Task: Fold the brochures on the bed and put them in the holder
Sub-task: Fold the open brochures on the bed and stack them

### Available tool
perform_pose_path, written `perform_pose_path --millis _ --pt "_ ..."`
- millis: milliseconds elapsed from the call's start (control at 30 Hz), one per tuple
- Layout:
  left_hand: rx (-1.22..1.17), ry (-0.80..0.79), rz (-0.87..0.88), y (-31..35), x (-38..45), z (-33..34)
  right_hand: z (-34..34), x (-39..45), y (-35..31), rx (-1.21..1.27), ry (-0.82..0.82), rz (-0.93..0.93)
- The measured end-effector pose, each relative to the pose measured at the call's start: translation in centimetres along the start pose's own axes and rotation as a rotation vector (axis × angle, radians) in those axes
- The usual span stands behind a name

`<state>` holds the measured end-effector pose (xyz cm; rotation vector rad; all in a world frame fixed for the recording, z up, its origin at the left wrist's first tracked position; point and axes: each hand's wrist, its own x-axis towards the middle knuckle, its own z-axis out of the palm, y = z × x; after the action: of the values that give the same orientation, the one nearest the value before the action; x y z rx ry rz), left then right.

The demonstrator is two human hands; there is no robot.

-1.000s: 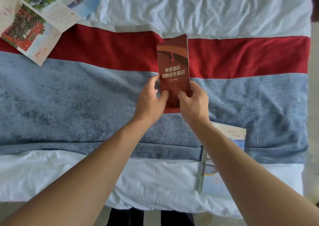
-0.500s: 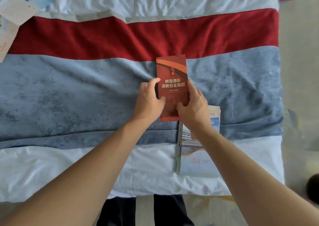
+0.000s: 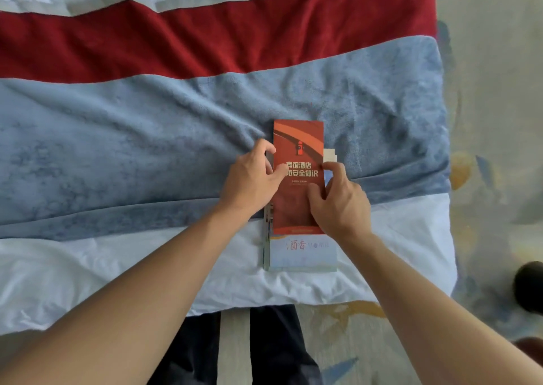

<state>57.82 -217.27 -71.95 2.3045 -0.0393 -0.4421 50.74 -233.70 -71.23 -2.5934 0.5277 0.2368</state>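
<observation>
1. Since half a second ago, you have brought the red folded brochure (image 3: 298,179) toward yourself; it now lies on top of the stack of folded brochures (image 3: 302,255) at the near edge of the bed, where before it sat on the blue band just beyond that stack.
2. Your left hand (image 3: 252,182) holds the red brochure's left edge, thumb tip on the cover, fingers curled at the side.
3. Your right hand (image 3: 338,199) holds the right edge, thumb on the cover and forefinger bent over the edge.
4. Stack beneath: pale blue cover with red characters showing below the red brochure; a white corner shows at its upper right.
5. Stack lies across the seam between the blue blanket band (image 3: 147,149) and the white sheet (image 3: 88,273).
6. Red blanket band (image 3: 205,38) lies beyond, well apart from the brochures.
</observation>
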Motion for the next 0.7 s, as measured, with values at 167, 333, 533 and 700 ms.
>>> perform_pose_path --millis 167,333,533,700 --pt "0.052 -0.07 0.036 -0.2 -1.7 1.1 0.1 -1.4 2.4 -0.056 -0.01 0.006" --pt "0.147 -0.113 0.096 0.0 -2.8 1.9 0.3 -2.7 3.3 -0.109 -0.03 -0.061" --pt "0.267 -0.153 0.137 0.5 -2.9 1.9 0.5 -2.6 3.5 -0.159 -0.029 -0.127" --pt "0.397 -0.038 0.404 1.3 -2.8 1.6 0.3 -2.3 3.6 -0.148 0.022 -0.14"
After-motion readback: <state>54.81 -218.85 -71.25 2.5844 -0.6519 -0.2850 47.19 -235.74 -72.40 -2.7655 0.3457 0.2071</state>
